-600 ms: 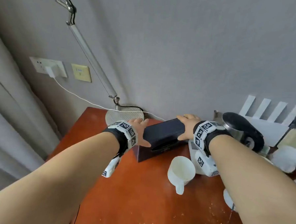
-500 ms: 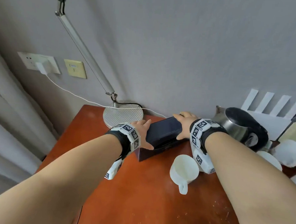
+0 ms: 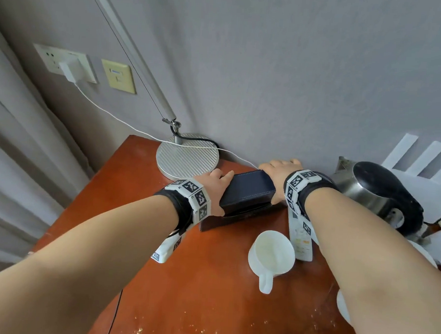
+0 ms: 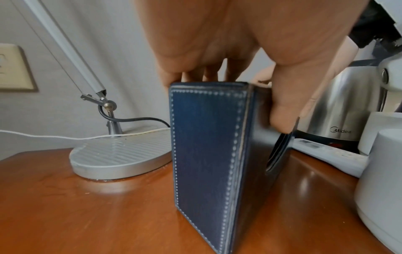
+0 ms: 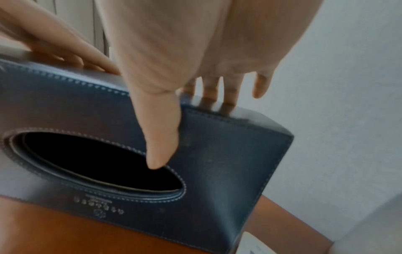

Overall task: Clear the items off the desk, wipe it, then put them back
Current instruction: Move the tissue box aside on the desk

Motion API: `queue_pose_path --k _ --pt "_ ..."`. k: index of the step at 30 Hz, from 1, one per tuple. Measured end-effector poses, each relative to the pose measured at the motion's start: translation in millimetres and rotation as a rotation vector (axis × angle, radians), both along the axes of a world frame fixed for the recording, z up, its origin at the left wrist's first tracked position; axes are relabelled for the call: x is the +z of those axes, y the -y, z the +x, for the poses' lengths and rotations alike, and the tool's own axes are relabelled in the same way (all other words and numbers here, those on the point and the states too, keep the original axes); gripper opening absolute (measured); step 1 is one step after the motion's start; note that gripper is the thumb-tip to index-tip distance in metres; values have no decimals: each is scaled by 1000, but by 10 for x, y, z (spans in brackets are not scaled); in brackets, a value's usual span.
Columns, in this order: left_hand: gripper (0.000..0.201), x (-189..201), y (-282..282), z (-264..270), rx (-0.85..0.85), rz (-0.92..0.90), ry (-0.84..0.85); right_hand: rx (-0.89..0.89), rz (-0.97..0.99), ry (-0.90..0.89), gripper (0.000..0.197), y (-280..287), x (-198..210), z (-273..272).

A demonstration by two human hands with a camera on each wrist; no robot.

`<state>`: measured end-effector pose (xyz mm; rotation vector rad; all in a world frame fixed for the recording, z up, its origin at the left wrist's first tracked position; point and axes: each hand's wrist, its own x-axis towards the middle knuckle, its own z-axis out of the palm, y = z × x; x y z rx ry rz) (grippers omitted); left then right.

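Note:
A dark blue stitched tissue box (image 3: pixel 248 191) stands on its long side near the back of the orange-brown wooden desk (image 3: pixel 207 294). Its oval opening (image 5: pixel 97 163) faces me and its lower edge meets the desktop. My left hand (image 3: pixel 214 183) grips the box's left end (image 4: pixel 206 146), fingers over the top and thumb on the front face. At the right end (image 5: pixel 228 163) my right hand (image 3: pixel 278 170) holds it the same way, its thumb (image 5: pixel 161 137) reaching the rim of the opening.
A round silver lamp base (image 3: pixel 188 158) sits just left of the box against the wall, with a white cable (image 3: pixel 115 115) across it. A steel kettle (image 3: pixel 371 195) stands to the right. A white mug (image 3: pixel 271 253) and a remote (image 3: pixel 300 237) lie in front. Crumbs speckle the front edge.
Both hands have kept hold of the box and slid further over its top edge. The box has tipped more upright, and my view has dropped closer to the desk.

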<state>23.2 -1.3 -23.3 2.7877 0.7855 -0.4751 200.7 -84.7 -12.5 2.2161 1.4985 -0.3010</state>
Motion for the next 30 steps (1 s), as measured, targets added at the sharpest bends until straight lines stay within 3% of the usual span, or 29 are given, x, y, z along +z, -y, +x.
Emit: queue_pose_path --k 12,20,24,30 --pt "94 517 -85 -601 67 196 -14 71 167 -65 91 75 450 -574" --pt "95 919 -513 -1193 61 271 -64 62 257 -108 92 -185 798 -1227" --pt "96 883 -849 -1448 11 270 -116 10 253 -127 92 -408 713 -1587" --pt "97 520 -1412 -1781 -107 238 -166 -92 201 -164 91 -800 359 -2094"
